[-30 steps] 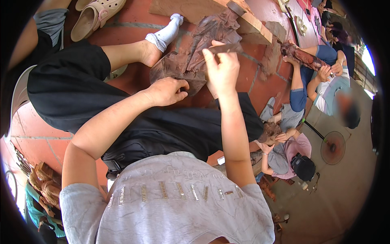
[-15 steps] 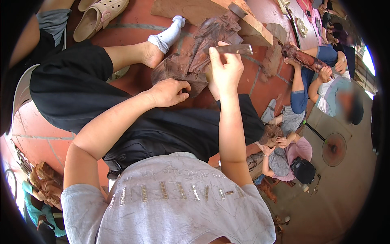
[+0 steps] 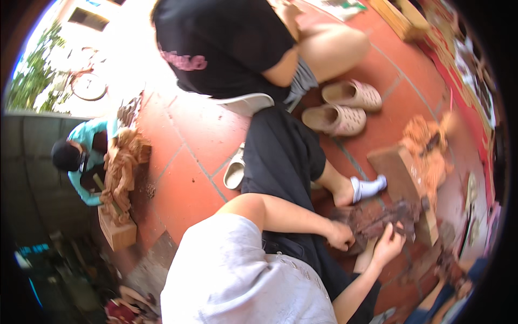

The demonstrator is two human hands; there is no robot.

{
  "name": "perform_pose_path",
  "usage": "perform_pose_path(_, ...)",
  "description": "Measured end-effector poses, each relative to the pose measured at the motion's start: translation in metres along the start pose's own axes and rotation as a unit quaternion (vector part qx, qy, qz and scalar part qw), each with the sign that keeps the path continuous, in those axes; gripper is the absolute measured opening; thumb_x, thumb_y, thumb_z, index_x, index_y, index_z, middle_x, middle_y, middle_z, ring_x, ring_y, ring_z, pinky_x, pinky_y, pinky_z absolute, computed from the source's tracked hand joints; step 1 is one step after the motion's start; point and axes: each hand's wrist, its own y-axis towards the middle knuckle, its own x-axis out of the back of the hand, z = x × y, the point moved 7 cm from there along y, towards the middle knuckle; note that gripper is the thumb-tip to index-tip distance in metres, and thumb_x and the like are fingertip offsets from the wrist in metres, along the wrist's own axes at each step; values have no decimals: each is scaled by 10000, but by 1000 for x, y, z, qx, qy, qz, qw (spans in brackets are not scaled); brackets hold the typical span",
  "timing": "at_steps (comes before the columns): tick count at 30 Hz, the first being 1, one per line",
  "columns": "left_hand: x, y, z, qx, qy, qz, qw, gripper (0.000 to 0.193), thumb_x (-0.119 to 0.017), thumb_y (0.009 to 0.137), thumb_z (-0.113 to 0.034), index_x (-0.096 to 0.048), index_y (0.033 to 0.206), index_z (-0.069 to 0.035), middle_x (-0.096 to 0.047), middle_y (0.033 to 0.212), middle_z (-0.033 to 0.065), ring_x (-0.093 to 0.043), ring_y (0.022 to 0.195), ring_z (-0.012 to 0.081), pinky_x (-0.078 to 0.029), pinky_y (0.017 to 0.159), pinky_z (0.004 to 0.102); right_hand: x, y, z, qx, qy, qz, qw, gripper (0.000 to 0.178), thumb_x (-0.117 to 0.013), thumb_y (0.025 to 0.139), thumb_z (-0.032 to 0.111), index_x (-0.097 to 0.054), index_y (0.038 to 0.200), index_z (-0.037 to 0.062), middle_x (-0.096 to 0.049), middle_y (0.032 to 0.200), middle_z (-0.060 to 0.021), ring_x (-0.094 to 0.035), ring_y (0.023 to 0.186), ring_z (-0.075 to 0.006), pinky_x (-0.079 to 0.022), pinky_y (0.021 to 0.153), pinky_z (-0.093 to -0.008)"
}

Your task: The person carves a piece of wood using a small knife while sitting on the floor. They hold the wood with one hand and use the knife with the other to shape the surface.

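Note:
A dark brown wood carving (image 3: 377, 217) with rough, folded shapes lies in front of my bent leg, beside my foot in a pale sock. My left hand (image 3: 340, 236) is closed with curled fingers against the carving's near end. Over the carving's near side, my right hand (image 3: 388, 245) is closed in a pinch. The flat metal chisel seen in it half a second ago is too blurred to make out clearly now. Both forearms reach across my dark trousers (image 3: 283, 156).
Beige clogs (image 3: 345, 110) lie on the red tile floor (image 3: 186, 178). A wooden block (image 3: 399, 173) and an orange-brown carving (image 3: 429, 151) stand beyond my foot. One person in black (image 3: 226, 48) sits close by; another in teal (image 3: 89, 146) works at a large wooden figure (image 3: 121, 175).
My view has swung left and turned, so the carving and both hands now appear at the lower right. Both hands stay at the carving. The person in black has come into fuller view.

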Motion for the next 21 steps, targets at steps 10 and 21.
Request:
perform_pose_path(10, 4, 1, -1, 15, -14, 0, 1000, 291, -600, 893, -299, -656, 1104, -106, -696, 809, 129, -686, 807, 290, -517, 757, 441, -6, 5, -4, 30, -16, 76, 997, 275, -631, 946, 158, -629, 1031, -103, -597, 1210, -222, -589, 1086, -348, -509, 860, -409)
perform_pose_path(21, 13, -11, -21, 39, -7, 5, 999, 238, -563, 901, -259, -651, 1056, -101, -673, 651, 78, -684, 595, 223, -545, 617, 375, 5, 17, -26, -53, 83, 44, 994, 251, -636, 946, 150, -657, 1009, -92, -615, 1161, -204, -610, 1019, -337, -498, 879, -405)
